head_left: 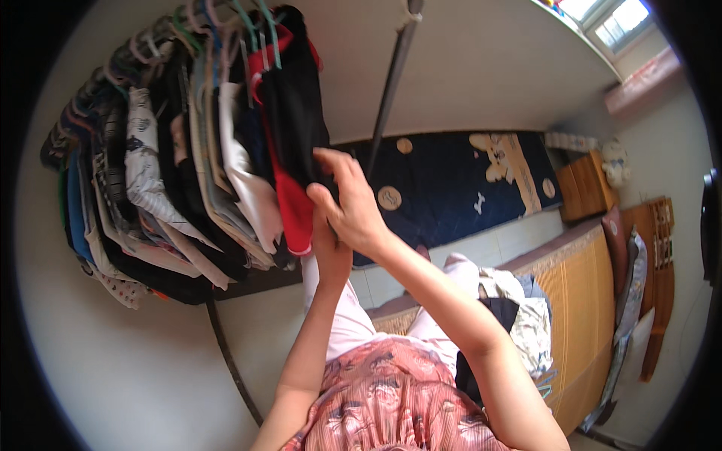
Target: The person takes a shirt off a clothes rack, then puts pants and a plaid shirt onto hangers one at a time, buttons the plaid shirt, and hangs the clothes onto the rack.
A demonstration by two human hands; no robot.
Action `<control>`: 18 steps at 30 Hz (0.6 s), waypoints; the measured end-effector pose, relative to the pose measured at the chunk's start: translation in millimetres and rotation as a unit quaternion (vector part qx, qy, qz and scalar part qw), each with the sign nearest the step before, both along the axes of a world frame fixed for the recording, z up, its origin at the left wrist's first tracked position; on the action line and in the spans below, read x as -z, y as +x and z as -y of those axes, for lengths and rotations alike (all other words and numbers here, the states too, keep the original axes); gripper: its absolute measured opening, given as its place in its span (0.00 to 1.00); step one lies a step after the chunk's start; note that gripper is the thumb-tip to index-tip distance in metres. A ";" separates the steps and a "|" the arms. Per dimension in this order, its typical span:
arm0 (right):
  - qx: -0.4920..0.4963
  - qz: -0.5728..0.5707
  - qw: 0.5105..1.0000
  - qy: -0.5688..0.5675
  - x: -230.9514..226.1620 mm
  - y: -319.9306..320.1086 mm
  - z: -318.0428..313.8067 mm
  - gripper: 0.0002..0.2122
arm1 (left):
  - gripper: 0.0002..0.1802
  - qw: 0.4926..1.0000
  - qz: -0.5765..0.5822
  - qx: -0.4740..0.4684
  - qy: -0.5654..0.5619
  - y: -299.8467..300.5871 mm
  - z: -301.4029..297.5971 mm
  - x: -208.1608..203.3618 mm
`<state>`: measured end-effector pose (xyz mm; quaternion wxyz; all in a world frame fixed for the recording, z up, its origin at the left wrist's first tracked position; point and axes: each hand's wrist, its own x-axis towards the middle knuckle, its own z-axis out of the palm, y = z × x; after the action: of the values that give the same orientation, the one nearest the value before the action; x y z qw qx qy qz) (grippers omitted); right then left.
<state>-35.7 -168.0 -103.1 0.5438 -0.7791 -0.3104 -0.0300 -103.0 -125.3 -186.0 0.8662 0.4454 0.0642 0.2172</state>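
Observation:
A black and red garment (289, 113) hangs from a hanger at the right end of a row of clothes. My right hand (357, 207) is at its right edge, thumb and fingers apart; the fingertips overlap the black cloth, and whether they touch it I cannot tell. Just below and partly behind it, my left hand (331, 252) is raised beside the red lower part of the garment. The left fingers are hidden by the right hand and the cloth. To the left, a white garment (244, 177) hangs close against the red and black one.
Many clothes crowd the rail (150, 37) at left. A dark upright pole (395, 83) stands just beyond my hands. A dark blue patterned mat (444, 177) lies ahead. On my right are a bed with a woven mat (579, 316), a clothes pile (530, 323) and a wooden box (587, 188).

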 end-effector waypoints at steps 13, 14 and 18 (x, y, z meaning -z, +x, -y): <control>0.152 -0.406 0.900 0.042 118.8 -165.0 195.9 0.08 | 0.15 0.866 -0.191 0.308 0.345 -79.5 105.8 29.0; 0.164 -0.411 0.896 0.040 120.3 -171.2 208.9 0.08 | 0.14 0.849 -0.168 0.328 0.378 -79.4 117.1 23.6; 0.217 -0.365 0.901 0.084 121.2 -192.0 252.7 0.11 | 0.14 0.822 -0.114 0.384 0.405 -81.0 163.6 11.9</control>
<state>-227.8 -420.7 -224.3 0.6629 -0.7345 0.0902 0.1135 -184.0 -288.9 -197.9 0.6074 0.7667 -0.1072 -0.1785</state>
